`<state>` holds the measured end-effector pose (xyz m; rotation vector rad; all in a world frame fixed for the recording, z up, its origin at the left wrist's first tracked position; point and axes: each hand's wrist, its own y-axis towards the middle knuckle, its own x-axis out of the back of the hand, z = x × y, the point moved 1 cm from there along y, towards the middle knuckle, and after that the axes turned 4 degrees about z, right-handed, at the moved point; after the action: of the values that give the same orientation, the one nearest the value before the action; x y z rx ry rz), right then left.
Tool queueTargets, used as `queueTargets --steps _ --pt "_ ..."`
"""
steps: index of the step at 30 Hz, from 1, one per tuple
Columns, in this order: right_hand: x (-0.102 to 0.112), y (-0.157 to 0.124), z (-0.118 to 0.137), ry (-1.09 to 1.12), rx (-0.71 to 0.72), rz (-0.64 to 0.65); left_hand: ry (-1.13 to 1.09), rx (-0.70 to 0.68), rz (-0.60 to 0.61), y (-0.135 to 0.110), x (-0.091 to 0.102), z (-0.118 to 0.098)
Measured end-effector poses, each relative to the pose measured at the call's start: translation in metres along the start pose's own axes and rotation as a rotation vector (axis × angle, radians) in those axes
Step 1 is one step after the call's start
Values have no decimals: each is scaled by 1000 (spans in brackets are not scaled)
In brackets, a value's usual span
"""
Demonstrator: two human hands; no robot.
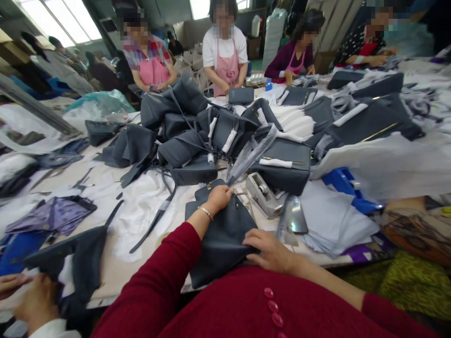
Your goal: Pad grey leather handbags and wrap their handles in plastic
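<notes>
A dark blue-grey handbag [225,239] lies at the table's front edge, close against my body. My left hand [219,199] is closed at its upper edge, beside a flap [206,188] with a small gold-coloured clasp; the fingertips are partly hidden. At the bag's lower right side, my right hand [270,249] grips the edge, fingers on top and thumb lower down. Just right of the bag stand a grey tape dispenser [265,195] and a shiny phone-like slab [298,215].
Similar dark bags [183,145] are heaped across the middle. White sheets [331,216] and a blue tape dispenser [348,190] lie to the right. A co-worker's hands [37,295] handle a dark piece at lower left. Several people [225,61] stand or sit along the far side.
</notes>
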<state>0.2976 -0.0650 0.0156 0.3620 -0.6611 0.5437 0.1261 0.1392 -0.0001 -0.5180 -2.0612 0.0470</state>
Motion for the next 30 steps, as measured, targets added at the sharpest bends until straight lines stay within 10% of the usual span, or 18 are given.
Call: queueTargets --steps 12,20,24,30 --pt "15 21 -3 -29 -461 -244 -184 440 -344 41 -31 29" --pt "-4 46 -30 -110 -757 31 -176 415 -396 35 -23 30" --pt "3 40 -38 -86 -785 131 -160 237 -366 18 -5 22" --pt "4 44 -35 -39 -707 76 169 -752 43 -9 16 -3"
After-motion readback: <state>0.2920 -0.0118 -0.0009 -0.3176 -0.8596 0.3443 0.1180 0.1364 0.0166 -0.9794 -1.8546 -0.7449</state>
